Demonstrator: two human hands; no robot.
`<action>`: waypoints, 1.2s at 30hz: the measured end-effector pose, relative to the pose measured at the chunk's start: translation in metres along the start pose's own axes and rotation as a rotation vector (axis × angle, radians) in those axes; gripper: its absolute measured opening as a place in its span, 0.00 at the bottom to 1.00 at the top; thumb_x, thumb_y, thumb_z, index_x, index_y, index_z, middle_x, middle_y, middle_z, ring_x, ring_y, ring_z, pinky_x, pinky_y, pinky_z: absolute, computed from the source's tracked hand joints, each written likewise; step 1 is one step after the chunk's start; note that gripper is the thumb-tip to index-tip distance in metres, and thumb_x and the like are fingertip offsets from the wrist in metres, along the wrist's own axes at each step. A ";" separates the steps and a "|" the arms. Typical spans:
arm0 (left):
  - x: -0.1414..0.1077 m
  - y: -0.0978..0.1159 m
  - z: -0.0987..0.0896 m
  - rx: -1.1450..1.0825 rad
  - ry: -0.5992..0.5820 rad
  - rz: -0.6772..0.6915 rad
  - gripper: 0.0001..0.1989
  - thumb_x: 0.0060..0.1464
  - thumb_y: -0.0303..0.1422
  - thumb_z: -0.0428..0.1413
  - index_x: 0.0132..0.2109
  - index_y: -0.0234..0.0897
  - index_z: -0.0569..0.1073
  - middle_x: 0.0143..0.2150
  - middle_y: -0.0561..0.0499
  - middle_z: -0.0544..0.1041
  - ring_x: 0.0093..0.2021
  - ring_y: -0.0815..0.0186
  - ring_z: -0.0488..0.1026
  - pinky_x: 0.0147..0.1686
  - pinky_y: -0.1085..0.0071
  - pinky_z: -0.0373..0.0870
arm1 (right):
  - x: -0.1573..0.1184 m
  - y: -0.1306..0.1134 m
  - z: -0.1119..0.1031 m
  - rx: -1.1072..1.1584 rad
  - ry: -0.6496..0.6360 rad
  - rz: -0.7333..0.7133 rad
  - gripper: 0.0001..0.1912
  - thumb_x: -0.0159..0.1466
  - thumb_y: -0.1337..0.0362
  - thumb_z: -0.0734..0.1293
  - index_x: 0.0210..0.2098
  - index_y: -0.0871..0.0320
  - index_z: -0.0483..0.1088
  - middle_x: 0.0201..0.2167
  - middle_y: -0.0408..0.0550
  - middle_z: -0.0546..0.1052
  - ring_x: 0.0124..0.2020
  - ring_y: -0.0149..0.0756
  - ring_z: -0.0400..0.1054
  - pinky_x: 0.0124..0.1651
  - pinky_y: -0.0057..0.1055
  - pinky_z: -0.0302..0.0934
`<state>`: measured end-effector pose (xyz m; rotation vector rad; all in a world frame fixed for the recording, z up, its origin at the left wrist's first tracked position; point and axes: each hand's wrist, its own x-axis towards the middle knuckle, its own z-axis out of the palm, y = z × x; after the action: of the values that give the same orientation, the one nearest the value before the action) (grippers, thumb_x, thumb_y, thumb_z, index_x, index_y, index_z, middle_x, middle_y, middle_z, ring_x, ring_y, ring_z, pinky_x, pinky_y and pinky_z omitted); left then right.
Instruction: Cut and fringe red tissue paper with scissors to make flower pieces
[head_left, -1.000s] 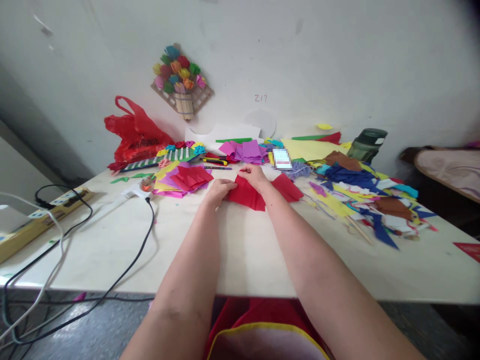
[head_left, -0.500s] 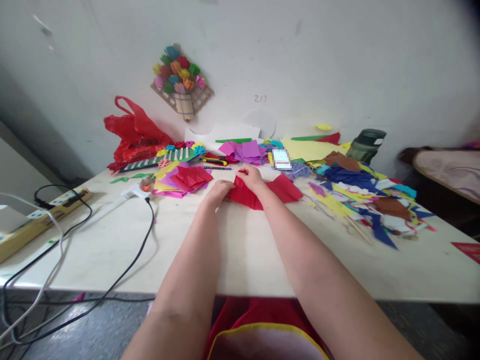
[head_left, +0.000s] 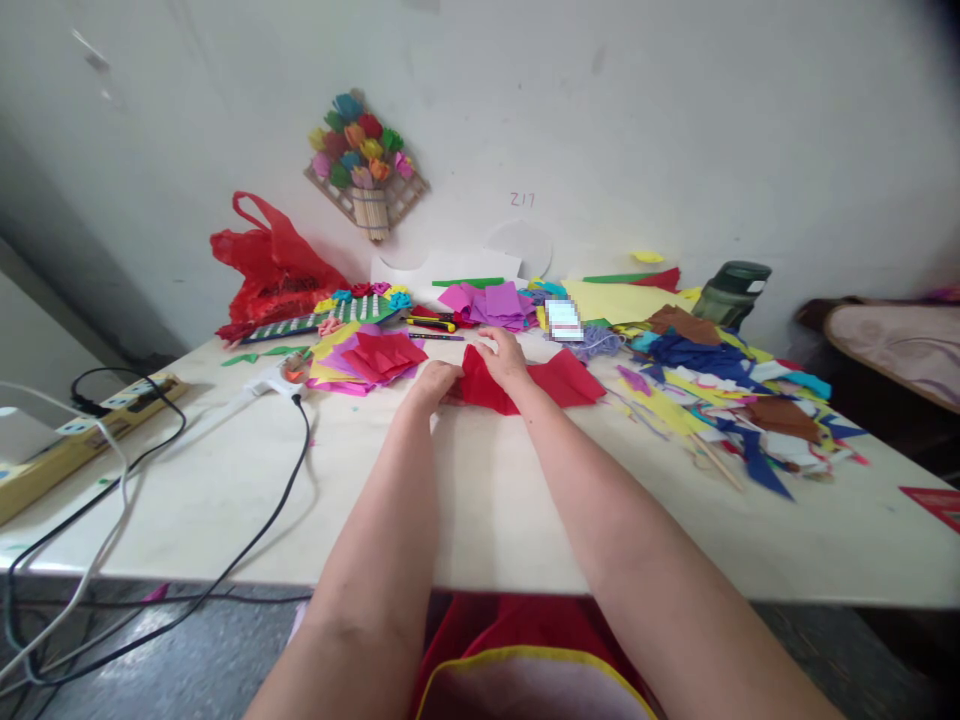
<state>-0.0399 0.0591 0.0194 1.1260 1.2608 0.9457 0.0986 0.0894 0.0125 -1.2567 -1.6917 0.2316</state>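
A strip of red crepe paper point(head_left: 566, 380) lies across the middle of the table, with creases and one end raised. My left hand point(head_left: 435, 385) grips its left end, the fingertips partly tucked behind the paper. Above the paper's upper edge is my right hand point(head_left: 501, 358), its thumb and forefinger apart and nothing visible between them. The right wrist hides part of the strip. Left of my hands sits a pile of coloured paper sheets point(head_left: 382, 355), red on top.
Paper scraps point(head_left: 750, 400) heap on the right, near a dark green bottle point(head_left: 731, 295). A phone point(head_left: 564, 320), a yellow cutter point(head_left: 431, 323) and purple paper point(head_left: 491, 304) lie beyond my hands. A red plastic bag point(head_left: 274, 265) stands back left. Cables run from a power strip point(head_left: 90, 440).
The fingers of my right hand have parted from the paper's upper edge, where they were pinched. My left hand stays at the paper's left end, nearly still.
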 end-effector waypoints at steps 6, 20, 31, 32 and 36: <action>0.002 0.001 -0.002 -0.047 0.007 -0.085 0.03 0.38 0.24 0.55 0.22 0.36 0.70 0.15 0.47 0.68 0.18 0.63 0.69 0.24 0.66 0.68 | -0.004 0.000 -0.002 -0.082 -0.042 -0.097 0.13 0.58 0.70 0.61 0.41 0.58 0.73 0.46 0.52 0.73 0.51 0.44 0.62 0.56 0.40 0.53; 0.001 0.004 -0.002 -0.045 0.041 -0.122 0.07 0.41 0.24 0.53 0.20 0.36 0.69 0.16 0.48 0.70 0.19 0.64 0.69 0.24 0.69 0.69 | -0.027 -0.011 0.001 -0.322 -0.378 -0.277 0.21 0.60 0.68 0.61 0.53 0.58 0.69 0.57 0.50 0.68 0.58 0.41 0.59 0.61 0.40 0.49; -0.004 0.006 -0.003 -0.132 0.063 -0.077 0.03 0.39 0.24 0.51 0.25 0.35 0.68 0.15 0.53 0.65 0.15 0.68 0.63 0.23 0.68 0.69 | -0.042 -0.023 0.006 -0.390 -0.579 -0.152 0.26 0.68 0.60 0.50 0.64 0.57 0.50 0.66 0.47 0.49 0.67 0.37 0.39 0.66 0.44 0.31; -0.002 0.006 -0.004 -0.148 0.078 -0.084 0.02 0.39 0.24 0.51 0.24 0.35 0.67 0.14 0.54 0.62 0.14 0.69 0.61 0.22 0.68 0.68 | -0.042 -0.023 0.007 -0.393 -0.584 -0.146 0.27 0.68 0.60 0.50 0.65 0.58 0.49 0.66 0.48 0.48 0.67 0.37 0.39 0.66 0.44 0.30; 0.001 0.005 -0.005 -0.203 0.073 -0.102 0.02 0.38 0.25 0.50 0.24 0.36 0.65 0.12 0.55 0.60 0.13 0.69 0.59 0.19 0.69 0.67 | -0.043 -0.023 0.008 -0.402 -0.595 -0.149 0.28 0.68 0.58 0.49 0.66 0.60 0.46 0.67 0.49 0.48 0.67 0.36 0.38 0.66 0.41 0.29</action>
<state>-0.0448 0.0623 0.0244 0.8681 1.2380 1.0205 0.0779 0.0471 -0.0019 -1.4298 -2.4252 0.1912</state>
